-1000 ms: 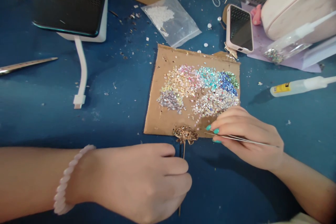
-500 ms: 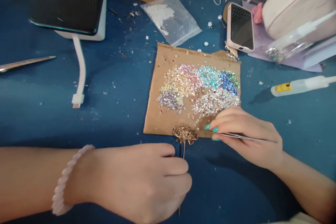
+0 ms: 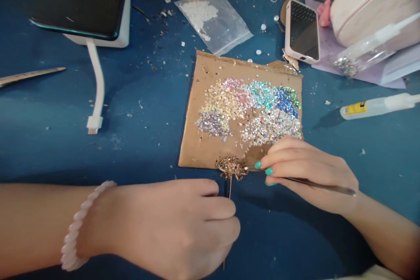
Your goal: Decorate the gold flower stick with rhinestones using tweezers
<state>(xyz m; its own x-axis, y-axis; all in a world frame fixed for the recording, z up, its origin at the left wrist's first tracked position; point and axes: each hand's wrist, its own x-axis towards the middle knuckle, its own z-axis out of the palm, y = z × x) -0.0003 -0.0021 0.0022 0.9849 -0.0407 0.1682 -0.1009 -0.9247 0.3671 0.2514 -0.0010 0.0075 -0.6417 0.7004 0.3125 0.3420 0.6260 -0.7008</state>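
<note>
My left hand [image 3: 183, 223], with a pale bead bracelet at the wrist, is closed around the thin stem of a gold flower-shaped hairpin [image 3: 232, 167]. The flower end points away from me, over the front edge of a brown cardboard sheet [image 3: 203, 153]. My right hand [image 3: 305, 170] pinches a pair of metal tweezers [image 3: 323, 187]. Their tips are at the flower's right side, where a tiny pale chip shows; whether they grip it I cannot tell. Small piles of coloured chips [image 3: 271, 127] lie sorted by colour on the cardboard.
Behind the cardboard are a clear bag of white bits [image 3: 226, 22] and a phone [image 3: 303, 30]. On the right lies a glue bottle [image 3: 370, 107]. A black device [image 3: 78, 4], a white cable [image 3: 98, 83] and a pointed metal tool [image 3: 33, 75] are at the left.
My right hand has turned slightly, and the tweezer tips have moved left from the cardboard to the flower's right edge. My left hand keeps its hold on the hairpin.
</note>
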